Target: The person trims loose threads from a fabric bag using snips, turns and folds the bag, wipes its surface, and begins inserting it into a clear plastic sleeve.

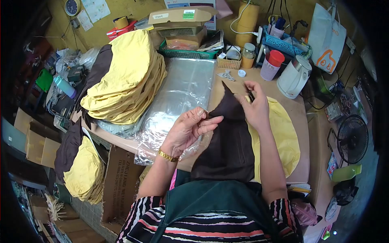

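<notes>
On the table (302, 117), nearest the wearer, I find dark cloth (227, 150). Hands apart: left hand (188, 127) beside its edge, grip indeterminable; right hand (256, 108) closed around a small dark object (251, 96). Step, I judge: edge work; next move calls for steadying the cloth.

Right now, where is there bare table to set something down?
Small patches of bare table show between the clear plastic and dark cloth, and between the kettle and yellow cloth. Crowded: the back, with green basket and cup; the left, under the yellow stack.
</notes>
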Demonstrator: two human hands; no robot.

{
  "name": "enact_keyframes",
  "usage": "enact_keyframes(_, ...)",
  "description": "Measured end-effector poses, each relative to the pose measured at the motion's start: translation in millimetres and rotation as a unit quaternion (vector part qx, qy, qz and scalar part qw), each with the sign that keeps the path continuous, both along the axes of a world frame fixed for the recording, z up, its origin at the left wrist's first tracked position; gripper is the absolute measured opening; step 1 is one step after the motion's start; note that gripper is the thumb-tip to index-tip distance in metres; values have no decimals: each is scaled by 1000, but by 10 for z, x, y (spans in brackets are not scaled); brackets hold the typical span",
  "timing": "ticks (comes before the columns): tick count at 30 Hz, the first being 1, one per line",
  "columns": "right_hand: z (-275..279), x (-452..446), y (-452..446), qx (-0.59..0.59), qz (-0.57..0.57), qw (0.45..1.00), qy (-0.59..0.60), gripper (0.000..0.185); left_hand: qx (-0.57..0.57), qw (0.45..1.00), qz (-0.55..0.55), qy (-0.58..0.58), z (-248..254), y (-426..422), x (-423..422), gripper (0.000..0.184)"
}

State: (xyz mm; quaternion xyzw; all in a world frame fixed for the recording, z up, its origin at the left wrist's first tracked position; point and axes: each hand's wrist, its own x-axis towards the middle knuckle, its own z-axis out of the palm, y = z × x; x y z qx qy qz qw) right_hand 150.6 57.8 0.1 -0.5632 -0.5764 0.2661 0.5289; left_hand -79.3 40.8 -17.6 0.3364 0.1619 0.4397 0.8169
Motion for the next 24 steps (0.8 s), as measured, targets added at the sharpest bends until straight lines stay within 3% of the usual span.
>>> enact_keyframes(2,191,-185,-231,181,-109,959,-188,19,-12,998,-6,-61,-43,8,13,17)
enact_keyframes(5,333,-257,-504,158,-22,942,-294,24,0,998,15,-63,-16,-15,44,17)
enact_keyframes(6,328,-281,-536,211,-9,926,-312,27,0,998,16,-63,-21,-17,45,17)
enact_keyframes(17,417,-439,-806,289,-21,908,-303,27,10,998,55,-10,74,-61,87,19)
enact_keyframes(24,224,-491,-647,297,-24,894,-334,26,25,998,45,-37,33,-138,132,19)
